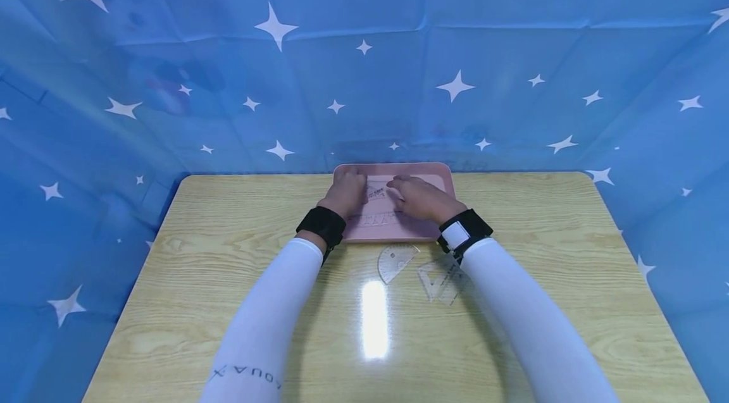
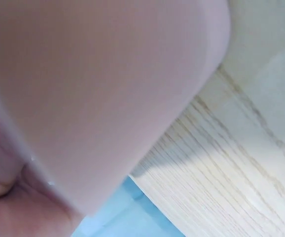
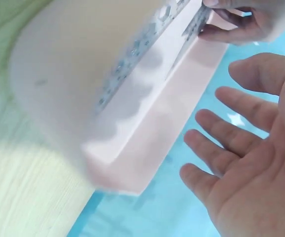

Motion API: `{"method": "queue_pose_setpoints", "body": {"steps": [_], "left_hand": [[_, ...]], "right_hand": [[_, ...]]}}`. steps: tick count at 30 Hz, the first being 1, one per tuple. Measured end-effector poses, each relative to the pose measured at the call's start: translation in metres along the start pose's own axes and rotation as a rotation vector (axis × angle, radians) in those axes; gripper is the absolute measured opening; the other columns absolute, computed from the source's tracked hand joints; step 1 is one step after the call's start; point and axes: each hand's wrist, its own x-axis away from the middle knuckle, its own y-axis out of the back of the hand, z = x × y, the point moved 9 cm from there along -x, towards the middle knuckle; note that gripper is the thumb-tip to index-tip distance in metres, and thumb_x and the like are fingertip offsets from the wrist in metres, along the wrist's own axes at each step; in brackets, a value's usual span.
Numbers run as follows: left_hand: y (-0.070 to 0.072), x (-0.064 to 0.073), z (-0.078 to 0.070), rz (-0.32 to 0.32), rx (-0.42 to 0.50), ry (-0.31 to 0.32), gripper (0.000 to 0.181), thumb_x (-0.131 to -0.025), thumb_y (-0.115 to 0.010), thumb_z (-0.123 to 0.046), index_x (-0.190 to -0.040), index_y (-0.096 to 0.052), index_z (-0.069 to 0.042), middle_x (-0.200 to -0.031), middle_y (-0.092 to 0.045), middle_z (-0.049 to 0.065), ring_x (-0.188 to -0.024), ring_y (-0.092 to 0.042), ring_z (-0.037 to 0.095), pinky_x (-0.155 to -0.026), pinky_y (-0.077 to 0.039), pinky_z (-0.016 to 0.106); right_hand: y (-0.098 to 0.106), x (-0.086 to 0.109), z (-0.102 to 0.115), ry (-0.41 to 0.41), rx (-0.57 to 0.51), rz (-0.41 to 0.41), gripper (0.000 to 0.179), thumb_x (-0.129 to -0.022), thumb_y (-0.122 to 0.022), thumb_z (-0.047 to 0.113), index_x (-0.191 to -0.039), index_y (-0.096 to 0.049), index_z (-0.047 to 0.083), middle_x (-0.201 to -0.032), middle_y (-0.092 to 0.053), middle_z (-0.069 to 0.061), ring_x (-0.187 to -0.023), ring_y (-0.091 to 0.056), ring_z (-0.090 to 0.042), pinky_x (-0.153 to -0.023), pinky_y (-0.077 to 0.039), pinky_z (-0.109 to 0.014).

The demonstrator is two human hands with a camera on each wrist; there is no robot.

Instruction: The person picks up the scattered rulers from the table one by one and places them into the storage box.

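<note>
A shallow pink tray (image 1: 398,169) stands at the back edge of the table. My left hand (image 1: 345,193) reaches into its left side. In the right wrist view, that hand (image 3: 251,22) pinches a clear, pointed set square (image 3: 191,37) between thumb and fingers. A clear ruler (image 1: 373,219) with printed marks lies nearer the tray's front. Over the tray's right half is my right hand (image 1: 424,196), palm facing inward, fingers spread and holding nothing. The tray's outer wall (image 2: 123,89) fills much of the left wrist view and partly covers the left hand (image 2: 19,197).
A clear protractor (image 1: 395,261) lies on the wooden table (image 1: 228,264) in front of the tray. Beside it, another clear triangular set square (image 1: 431,279) is partly under the right forearm. A blue star-patterned cloth (image 1: 370,93) hangs behind the table.
</note>
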Motion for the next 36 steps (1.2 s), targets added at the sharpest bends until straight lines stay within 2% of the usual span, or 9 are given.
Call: {"method": "queue_pose_setpoints", "body": {"steps": [5,8,15,20,25,28,30,34,36], "left_hand": [[-0.001,0.0,0.001,0.005,-0.03,0.012,0.031,-0.099,-0.069,-0.017,-0.124,-0.068,0.001,-0.127,-0.065,0.018,-0.129,-0.055,0.031,-0.121,-0.033,0.046],[-0.001,0.001,0.0,0.007,-0.037,0.014,0.031,-0.098,-0.071,-0.019,-0.122,-0.069,0.0,-0.126,-0.066,0.016,-0.13,-0.054,0.03,-0.122,-0.03,0.047],[0.0,0.005,-0.001,0.017,-0.03,0.013,0.028,-0.098,-0.071,-0.02,-0.119,-0.07,-0.001,-0.123,-0.068,0.014,-0.131,-0.053,0.029,-0.124,-0.027,0.049],[-0.001,0.005,0.0,0.013,-0.035,0.014,0.034,-0.1,-0.069,-0.022,-0.126,-0.066,0.0,-0.128,-0.067,0.016,-0.133,-0.054,0.03,-0.124,-0.028,0.048],[-0.001,0.006,0.001,0.005,-0.016,0.017,0.04,-0.102,-0.066,-0.023,-0.133,-0.062,0.001,-0.136,-0.064,0.018,-0.139,-0.05,0.032,-0.125,-0.024,0.047],[0.001,0.009,0.001,-0.012,-0.015,0.015,0.041,-0.103,-0.064,-0.023,-0.135,-0.061,0.002,-0.138,-0.061,0.02,-0.139,-0.048,0.033,-0.124,-0.028,0.047],[0.002,0.012,0.001,-0.028,-0.005,0.014,0.041,-0.104,-0.062,-0.022,-0.135,-0.061,0.003,-0.136,-0.061,0.02,-0.136,-0.05,0.033,-0.121,-0.035,0.045],[0.005,0.018,-0.001,-0.054,0.047,-0.002,0.037,-0.106,-0.057,-0.021,-0.133,-0.061,0.004,-0.127,-0.062,0.021,-0.119,-0.059,0.03,-0.105,-0.05,0.041],[0.006,0.022,-0.003,-0.069,0.075,-0.018,0.034,-0.107,-0.055,-0.021,-0.13,-0.062,0.004,-0.121,-0.063,0.019,-0.11,-0.061,0.028,-0.098,-0.054,0.04]], "right_hand": [[0.005,0.008,-0.003,0.002,0.022,-0.041,0.046,-0.111,-0.045,0.025,-0.148,-0.052,-0.001,-0.156,-0.045,-0.025,-0.149,-0.039,-0.04,-0.123,-0.031,-0.051],[0.008,0.015,-0.006,0.009,0.045,-0.066,0.047,-0.111,-0.044,0.027,-0.148,-0.052,-0.002,-0.157,-0.044,-0.026,-0.149,-0.038,-0.041,-0.124,-0.03,-0.051],[0.018,0.04,-0.014,0.062,0.087,-0.183,0.042,-0.106,-0.056,0.017,-0.142,-0.055,-0.006,-0.148,-0.052,-0.028,-0.143,-0.046,-0.041,-0.12,-0.036,-0.053],[0.024,0.064,-0.017,0.065,0.104,-0.288,0.044,-0.103,-0.061,0.015,-0.141,-0.056,-0.007,-0.15,-0.049,-0.029,-0.144,-0.044,-0.043,-0.121,-0.034,-0.054],[0.023,0.083,-0.017,0.082,0.12,-0.363,0.041,-0.103,-0.062,0.016,-0.139,-0.059,-0.003,-0.151,-0.051,-0.024,-0.144,-0.043,-0.043,-0.121,-0.034,-0.055],[0.019,0.091,-0.017,0.098,0.132,-0.386,0.039,-0.102,-0.062,0.015,-0.138,-0.061,-0.002,-0.151,-0.051,-0.023,-0.145,-0.043,-0.043,-0.12,-0.034,-0.055],[0.017,0.096,-0.017,0.105,0.14,-0.401,0.038,-0.102,-0.062,0.015,-0.137,-0.062,0.0,-0.151,-0.052,-0.022,-0.144,-0.044,-0.042,-0.12,-0.035,-0.055],[0.014,0.107,-0.017,0.118,0.162,-0.44,0.039,-0.102,-0.063,0.018,-0.137,-0.063,0.002,-0.152,-0.052,-0.019,-0.144,-0.045,-0.04,-0.12,-0.035,-0.055],[0.011,0.111,-0.017,0.12,0.17,-0.454,0.039,-0.102,-0.064,0.019,-0.138,-0.063,0.003,-0.153,-0.051,-0.018,-0.145,-0.044,-0.039,-0.12,-0.035,-0.055]]}}
